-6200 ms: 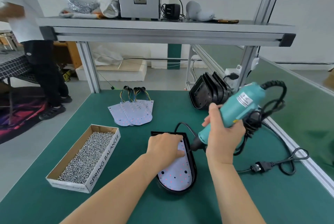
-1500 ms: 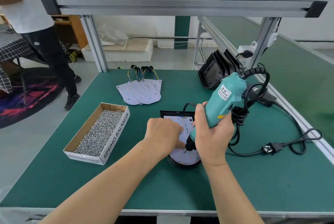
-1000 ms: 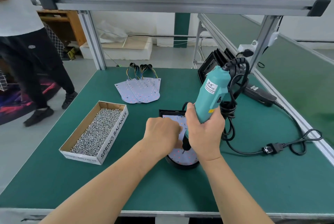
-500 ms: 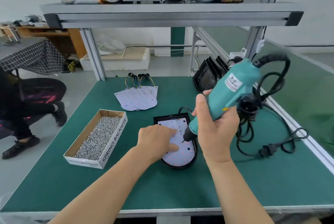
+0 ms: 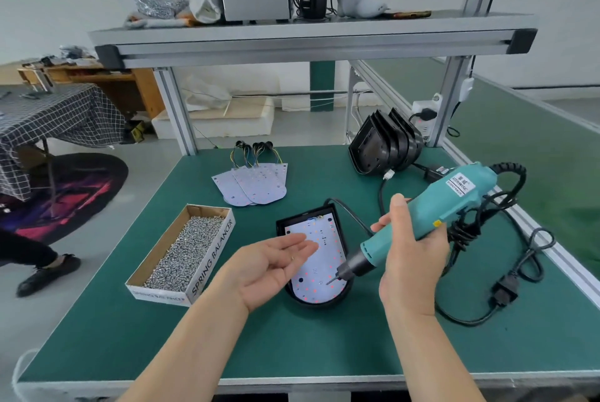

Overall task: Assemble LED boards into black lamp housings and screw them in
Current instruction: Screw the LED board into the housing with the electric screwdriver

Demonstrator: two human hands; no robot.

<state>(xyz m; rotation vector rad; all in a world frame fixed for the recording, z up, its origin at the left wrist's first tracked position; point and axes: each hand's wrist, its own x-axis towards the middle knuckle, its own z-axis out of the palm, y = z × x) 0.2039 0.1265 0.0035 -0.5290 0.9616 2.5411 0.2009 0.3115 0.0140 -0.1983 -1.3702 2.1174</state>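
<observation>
Head view, nearest the wearer: the left hand (image 5: 272,268) was turned palm up over the green table (image 5: 292,343), fingers straight and relaxed, gripping nothing. A tiny glint lay on the palm; it was too small to confirm as a screw. The right hand (image 5: 410,258) was wrapped firmly round the teal electric screwdriver (image 5: 431,216), with the bit angled down toward the near, rounded end of the LED board (image 5: 324,263). Whether the tip touched the board could not be determined. The board was seated inside the black housing (image 5: 311,304), which lay flat between the two hands and was held by neither.

Left of the housing stood the box of screws (image 5: 211,258), open and well filled. Further back lay the spare LED boards (image 5: 253,185), fanned out with their wires to the rear, and to the right the stacked housings (image 5: 383,148) stood on edge. The driver's cord (image 5: 487,314) looped loosely across the right side of the table. A shelf (image 5: 308,34) above carried assorted items.

Assessed risks: with the housing unrestrained, driver torque would likely spin or shift it, so the bit could skid across the board and mark the LEDs. Anything small on the upturned palm could roll off into the housing. The slack cord could snag and drag the tool off line.
</observation>
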